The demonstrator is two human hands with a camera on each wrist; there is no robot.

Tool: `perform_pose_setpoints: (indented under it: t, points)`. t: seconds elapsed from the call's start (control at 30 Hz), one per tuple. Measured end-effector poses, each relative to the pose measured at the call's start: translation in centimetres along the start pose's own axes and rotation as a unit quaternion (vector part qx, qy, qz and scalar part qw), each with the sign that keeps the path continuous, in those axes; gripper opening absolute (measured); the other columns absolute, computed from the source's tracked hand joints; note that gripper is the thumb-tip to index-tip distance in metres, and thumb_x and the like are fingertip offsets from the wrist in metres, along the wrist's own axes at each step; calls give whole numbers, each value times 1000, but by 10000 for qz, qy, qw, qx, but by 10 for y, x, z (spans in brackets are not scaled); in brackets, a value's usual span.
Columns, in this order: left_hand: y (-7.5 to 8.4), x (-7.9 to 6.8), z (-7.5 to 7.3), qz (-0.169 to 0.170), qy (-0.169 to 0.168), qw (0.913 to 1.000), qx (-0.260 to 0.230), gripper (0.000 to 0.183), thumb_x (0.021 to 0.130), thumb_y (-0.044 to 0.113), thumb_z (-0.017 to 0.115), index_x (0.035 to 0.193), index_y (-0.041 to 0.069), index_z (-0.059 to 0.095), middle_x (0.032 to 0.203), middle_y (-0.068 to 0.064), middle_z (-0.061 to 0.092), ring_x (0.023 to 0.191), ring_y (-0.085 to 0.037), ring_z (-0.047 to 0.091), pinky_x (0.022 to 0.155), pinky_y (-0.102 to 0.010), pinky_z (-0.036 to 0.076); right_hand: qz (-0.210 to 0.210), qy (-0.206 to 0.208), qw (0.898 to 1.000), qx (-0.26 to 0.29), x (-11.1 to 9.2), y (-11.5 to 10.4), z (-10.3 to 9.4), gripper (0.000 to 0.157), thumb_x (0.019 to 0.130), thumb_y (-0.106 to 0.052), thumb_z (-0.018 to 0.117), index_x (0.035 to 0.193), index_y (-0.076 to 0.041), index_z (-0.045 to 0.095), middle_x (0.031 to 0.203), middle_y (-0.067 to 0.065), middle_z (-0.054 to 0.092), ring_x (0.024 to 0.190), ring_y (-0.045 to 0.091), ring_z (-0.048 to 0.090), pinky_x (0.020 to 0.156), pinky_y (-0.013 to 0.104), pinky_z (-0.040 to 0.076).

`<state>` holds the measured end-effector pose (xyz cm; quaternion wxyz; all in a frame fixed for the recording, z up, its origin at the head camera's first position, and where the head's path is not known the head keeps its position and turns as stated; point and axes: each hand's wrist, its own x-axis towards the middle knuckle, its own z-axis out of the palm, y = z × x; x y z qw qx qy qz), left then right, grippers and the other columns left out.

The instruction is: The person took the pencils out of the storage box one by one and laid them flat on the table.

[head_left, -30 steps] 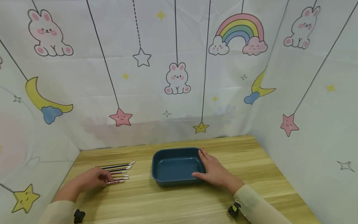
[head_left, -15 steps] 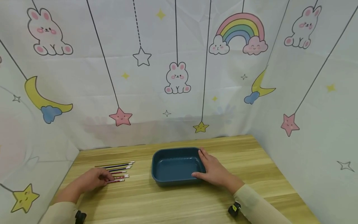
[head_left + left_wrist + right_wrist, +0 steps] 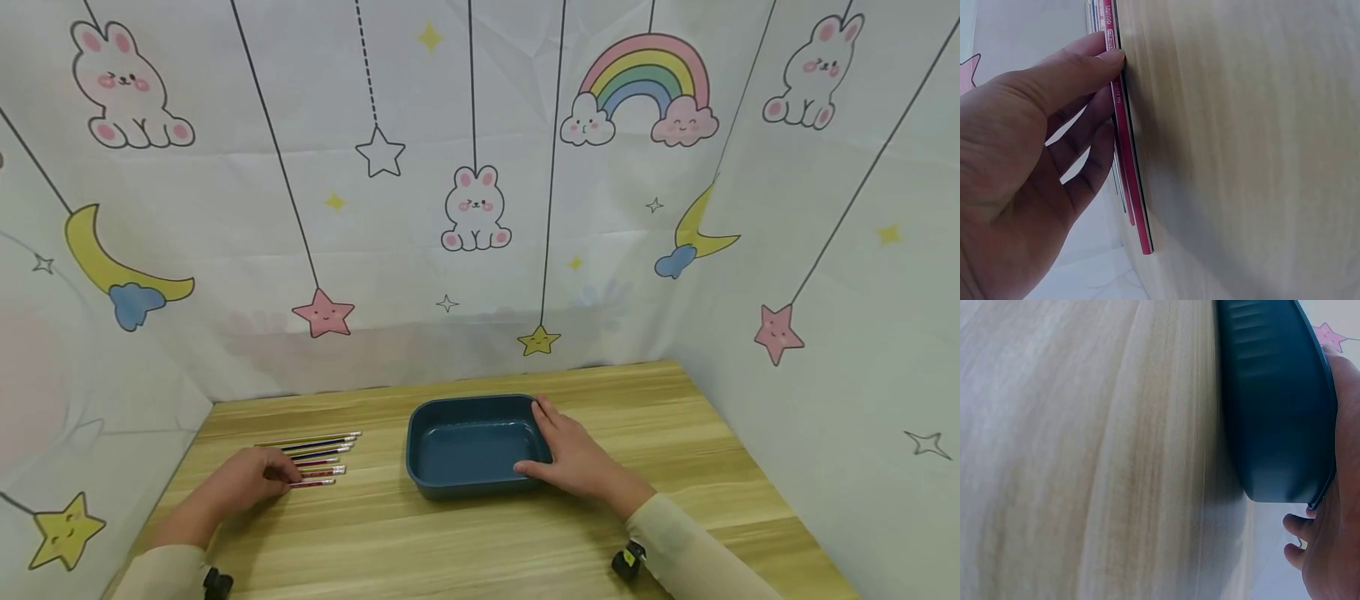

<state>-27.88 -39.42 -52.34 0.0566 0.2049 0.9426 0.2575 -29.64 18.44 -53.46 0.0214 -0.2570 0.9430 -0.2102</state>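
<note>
At the left of the table in the head view, my left hand [image 3: 255, 479] pinches a red pencil [image 3: 1129, 137] between thumb and fingers, low over the wood. Several more pencils [image 3: 322, 454], with white-tipped ends pointing right, lie side by side just beyond that hand. A dark blue rectangular box [image 3: 480, 492] with rounded corners stands open-topped and empty near the middle. My right hand [image 3: 577, 458] grips its right end, thumb over the near rim and fingers along the far corner. In the right wrist view the hand lies along the box's rim.
The wooden table [image 3: 465, 550] ends at the back against a white cloth [image 3: 405, 242] printed with rabbits, stars and moons. More of this cloth stands along the left and right sides. A small black device [image 3: 628, 562] sits at the right cuff.
The left hand has shifted slightly and drawn the nearest pencils closer together. The right hand and the box have stayed in place.
</note>
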Motion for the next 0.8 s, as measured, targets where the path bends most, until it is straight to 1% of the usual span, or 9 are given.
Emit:
perform_pose_setpoints:
  t: [0.23,0.33,0.47,0.6,0.73,0.8]
  points:
    - [1,-4,1,-136,34,9996,-250,16,91,2,88,97,15,82,97,5,77,87,-2,66,75,-29,57,-3,-3,10000,21,0,0,1,114,101,-78,60,176,-4,16,185,15,8,166,42,24,129,65,26]
    - [4,-4,-1,-125,44,9990,-416,14,91,3,88,99,14,83,99,5,77,88,-2,66,76,-28,57,-10,19,10000,36,0,0,1,114,101,-77,61,176,-3,17,185,15,9,165,42,25,129,65,27]
    - [10,-3,-3,-203,105,9983,-534,11,93,8,88,101,13,83,101,3,77,89,-6,68,76,-30,58,15,7,10000,64,0,0,0,115,101,-78,61,176,-5,16,185,15,9,165,42,25,129,65,27]
    - [19,3,-2,-416,248,9983,-316,6,98,14,85,104,14,83,103,3,76,92,-12,69,79,-36,59,65,41,9997,235,0,2,1,116,100,-76,64,177,-7,14,185,14,8,166,43,24,128,66,28]
    - [29,9,1,-451,482,9978,13,4,101,15,82,104,14,82,104,2,76,95,-17,70,84,-45,59,93,125,9987,487,0,6,3,117,99,-75,68,179,-12,10,185,13,8,166,42,22,128,68,27]
    - [34,11,4,-421,536,9976,80,4,102,16,81,104,13,82,103,2,76,95,-17,70,85,-47,59,94,150,9983,555,0,7,4,117,98,-75,69,179,-14,9,185,12,8,167,40,20,128,68,26]
